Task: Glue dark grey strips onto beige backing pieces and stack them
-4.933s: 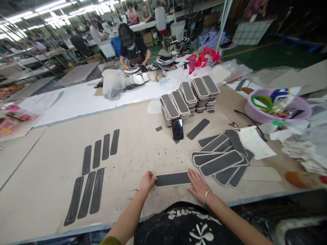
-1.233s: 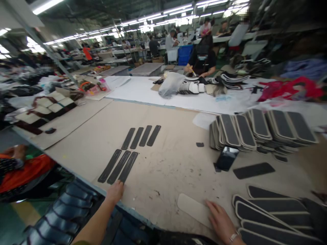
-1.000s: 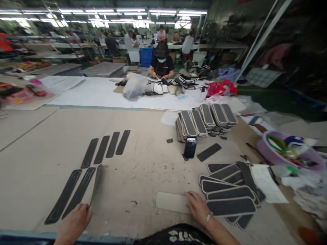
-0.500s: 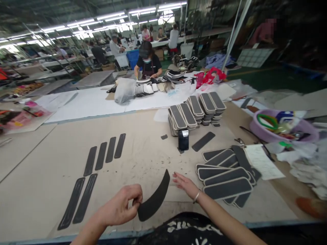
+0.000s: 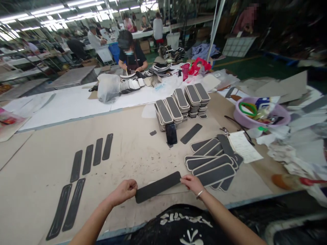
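Observation:
A dark grey strip with rounded corners is stretched nearly flat between my two hands, close to the table's front edge. My left hand pinches its left end. At the other end, the fingers of my right hand pinch a corner. To the left lie several similar dark strips with a shiny edge, set out in two rows. Right of my right hand is a loose, overlapping pile of grey pieces with pale borders.
Neat stacks of pale-edged pieces stand behind, with a black phone leaning on them. One dark strip lies nearby. A purple basin and a paper sheet are at right. A co-worker works across the table.
My right hand has closed on the strip's free end. The strip, curved and held only by my left hand before, is now straightened between both hands. The view has shifted right.

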Demonstrator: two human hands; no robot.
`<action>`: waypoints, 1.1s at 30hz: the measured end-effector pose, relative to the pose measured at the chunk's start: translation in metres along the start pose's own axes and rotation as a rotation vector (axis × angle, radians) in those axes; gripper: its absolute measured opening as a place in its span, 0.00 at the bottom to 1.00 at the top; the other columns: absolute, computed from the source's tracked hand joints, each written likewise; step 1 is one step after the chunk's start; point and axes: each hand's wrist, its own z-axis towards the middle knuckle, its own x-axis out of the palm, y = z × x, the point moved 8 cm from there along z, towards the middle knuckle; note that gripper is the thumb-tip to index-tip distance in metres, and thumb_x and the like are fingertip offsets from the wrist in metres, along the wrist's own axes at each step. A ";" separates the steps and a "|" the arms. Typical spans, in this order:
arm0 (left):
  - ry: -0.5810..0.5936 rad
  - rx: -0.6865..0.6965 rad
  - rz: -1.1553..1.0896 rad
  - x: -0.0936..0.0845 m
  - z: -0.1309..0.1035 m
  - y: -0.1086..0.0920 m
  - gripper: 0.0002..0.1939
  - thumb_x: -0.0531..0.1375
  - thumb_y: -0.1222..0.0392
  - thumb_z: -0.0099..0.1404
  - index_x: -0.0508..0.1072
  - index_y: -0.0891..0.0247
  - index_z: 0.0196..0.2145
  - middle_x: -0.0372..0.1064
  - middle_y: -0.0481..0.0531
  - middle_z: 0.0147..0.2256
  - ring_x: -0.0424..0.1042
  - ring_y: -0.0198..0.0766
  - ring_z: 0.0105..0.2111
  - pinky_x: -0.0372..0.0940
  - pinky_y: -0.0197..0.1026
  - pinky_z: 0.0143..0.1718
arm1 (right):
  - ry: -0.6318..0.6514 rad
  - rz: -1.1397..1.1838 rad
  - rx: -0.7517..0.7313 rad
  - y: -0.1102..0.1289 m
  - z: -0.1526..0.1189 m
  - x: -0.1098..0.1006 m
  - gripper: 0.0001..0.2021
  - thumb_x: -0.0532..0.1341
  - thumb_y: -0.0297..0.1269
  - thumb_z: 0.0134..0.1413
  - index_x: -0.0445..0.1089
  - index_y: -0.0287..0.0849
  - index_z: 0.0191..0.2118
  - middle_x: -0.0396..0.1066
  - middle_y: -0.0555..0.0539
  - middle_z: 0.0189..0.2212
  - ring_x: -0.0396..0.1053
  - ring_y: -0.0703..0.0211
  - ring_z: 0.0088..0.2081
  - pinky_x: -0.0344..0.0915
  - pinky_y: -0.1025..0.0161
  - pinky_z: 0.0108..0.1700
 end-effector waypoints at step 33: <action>-0.082 -0.263 0.163 0.067 0.089 0.053 0.13 0.55 0.58 0.55 0.76 0.68 0.32 0.73 0.52 0.24 0.67 0.34 0.24 0.56 0.33 0.26 | -0.070 -0.715 0.293 -0.051 -0.013 -0.021 0.15 0.55 0.48 0.49 0.76 0.47 0.26 0.75 0.48 0.27 0.70 0.56 0.33 0.56 0.66 0.31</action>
